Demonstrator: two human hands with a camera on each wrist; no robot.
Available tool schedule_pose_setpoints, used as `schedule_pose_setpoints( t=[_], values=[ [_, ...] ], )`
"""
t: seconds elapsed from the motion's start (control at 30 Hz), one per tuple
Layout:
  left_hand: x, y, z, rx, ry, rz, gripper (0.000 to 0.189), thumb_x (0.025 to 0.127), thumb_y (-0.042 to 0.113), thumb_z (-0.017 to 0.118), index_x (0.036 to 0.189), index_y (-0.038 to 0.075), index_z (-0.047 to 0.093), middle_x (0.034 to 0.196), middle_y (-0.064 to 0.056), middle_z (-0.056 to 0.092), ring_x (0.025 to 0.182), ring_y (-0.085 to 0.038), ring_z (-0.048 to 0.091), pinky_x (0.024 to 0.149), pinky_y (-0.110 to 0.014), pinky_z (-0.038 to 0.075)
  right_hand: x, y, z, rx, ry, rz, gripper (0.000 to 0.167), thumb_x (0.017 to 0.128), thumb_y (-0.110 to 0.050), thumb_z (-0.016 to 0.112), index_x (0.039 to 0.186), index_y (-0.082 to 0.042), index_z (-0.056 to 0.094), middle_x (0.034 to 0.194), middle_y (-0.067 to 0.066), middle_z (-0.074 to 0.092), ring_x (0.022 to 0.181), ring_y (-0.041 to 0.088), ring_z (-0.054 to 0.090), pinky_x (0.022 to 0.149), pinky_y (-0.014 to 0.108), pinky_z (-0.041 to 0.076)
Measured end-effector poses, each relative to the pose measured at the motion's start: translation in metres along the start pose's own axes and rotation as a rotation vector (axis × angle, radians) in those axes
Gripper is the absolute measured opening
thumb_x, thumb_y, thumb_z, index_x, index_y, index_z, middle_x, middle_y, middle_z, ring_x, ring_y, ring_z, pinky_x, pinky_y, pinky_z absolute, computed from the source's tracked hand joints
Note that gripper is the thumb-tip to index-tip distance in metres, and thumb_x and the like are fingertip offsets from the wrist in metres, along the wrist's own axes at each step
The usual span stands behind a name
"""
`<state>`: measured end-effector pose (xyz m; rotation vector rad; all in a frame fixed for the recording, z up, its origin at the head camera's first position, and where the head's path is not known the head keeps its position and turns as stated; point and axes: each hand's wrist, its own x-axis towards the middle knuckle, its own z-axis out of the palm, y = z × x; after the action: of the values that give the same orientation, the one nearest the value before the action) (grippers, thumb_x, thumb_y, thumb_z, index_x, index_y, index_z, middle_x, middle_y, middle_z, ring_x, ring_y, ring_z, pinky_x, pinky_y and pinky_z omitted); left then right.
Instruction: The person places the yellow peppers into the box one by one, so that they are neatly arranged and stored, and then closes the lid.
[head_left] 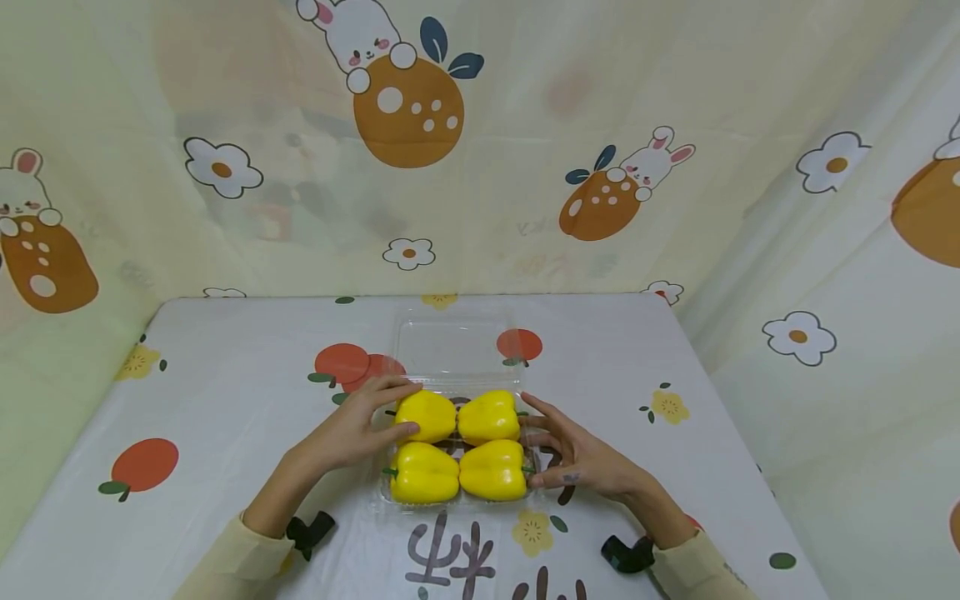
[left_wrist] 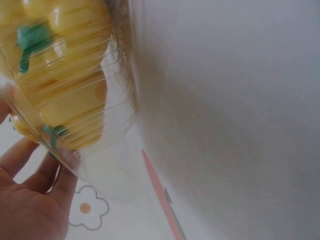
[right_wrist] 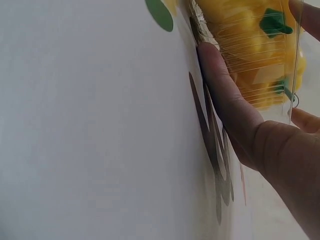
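A clear plastic clamshell box point(head_left: 457, 510) stands on the table with its lid point(head_left: 453, 346) folded back. Several yellow bell peppers point(head_left: 491, 471) with green stems fill the tray in two rows, stems facing outward. My left hand point(head_left: 367, 425) spans the back-left bell pepper point(head_left: 426, 415), thumb at its near side and fingertips at its far side. Along the box's right wall lies my right hand point(head_left: 577, 454), its fingers spread and the thumb close to the near-right stem. In the right wrist view, one finger point(right_wrist: 225, 90) runs along the outer wall low by the table.
The white tablecloth point(head_left: 240, 400) carries printed fruit, flowers and dark lettering. A cream curtain point(head_left: 510, 108) with rabbit prints hangs behind the table and at both sides. Black wrist cameras point(head_left: 628, 553) sit below the sleeves.
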<state>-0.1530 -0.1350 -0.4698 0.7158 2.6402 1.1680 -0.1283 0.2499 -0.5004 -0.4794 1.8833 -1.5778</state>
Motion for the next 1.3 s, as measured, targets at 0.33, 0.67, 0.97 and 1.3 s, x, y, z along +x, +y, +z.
schedule_pose_setpoints(
  t=[0.33,0.67,0.97,1.3],
  values=[
    [0.0004,0.0021,-0.0005,0.013,-0.012,0.013,0.064,0.097,0.036,0.078,0.152,0.011,0.058,0.157,-0.016,0.052,0.148,-0.042,0.047,0.118,-0.067,0.044,0.0002,-0.0004,-0.0001,-0.003,0.000,-0.001,0.111,0.093,-0.009,0.081,0.171,-0.037,0.007,0.175,0.017,0.020,0.153,0.042,0.042,0.121,0.056,0.046],
    [-0.0001,0.0040,0.0020,0.024,-0.018,-0.014,0.064,0.097,0.037,0.077,0.153,0.012,0.058,0.158,-0.016,0.051,0.148,-0.041,0.046,0.119,-0.065,0.044,0.0000,-0.0005,-0.0002,0.004,-0.003,0.002,0.111,0.093,-0.008,0.080,0.171,-0.036,0.006,0.176,0.017,0.019,0.153,0.041,0.042,0.122,0.055,0.046],
    [-0.0013,0.0032,0.0025,0.061,-0.010,0.003,0.064,0.097,0.035,0.078,0.153,0.012,0.058,0.157,-0.016,0.051,0.146,-0.039,0.049,0.119,-0.062,0.046,0.0008,0.0013,-0.0001,-0.002,0.000,-0.002,0.111,0.093,-0.009,0.080,0.171,-0.036,0.006,0.176,0.016,0.020,0.152,0.041,0.043,0.123,0.057,0.044],
    [-0.0018,0.0049,0.0027,0.094,-0.017,0.027,0.064,0.098,0.032,0.077,0.153,0.006,0.056,0.155,-0.016,0.050,0.142,-0.036,0.050,0.119,-0.057,0.047,0.0008,0.0014,0.0001,-0.015,-0.003,-0.013,0.112,0.092,-0.008,0.080,0.171,-0.033,0.005,0.175,0.017,0.022,0.153,0.042,0.043,0.123,0.058,0.044]
  ],
)
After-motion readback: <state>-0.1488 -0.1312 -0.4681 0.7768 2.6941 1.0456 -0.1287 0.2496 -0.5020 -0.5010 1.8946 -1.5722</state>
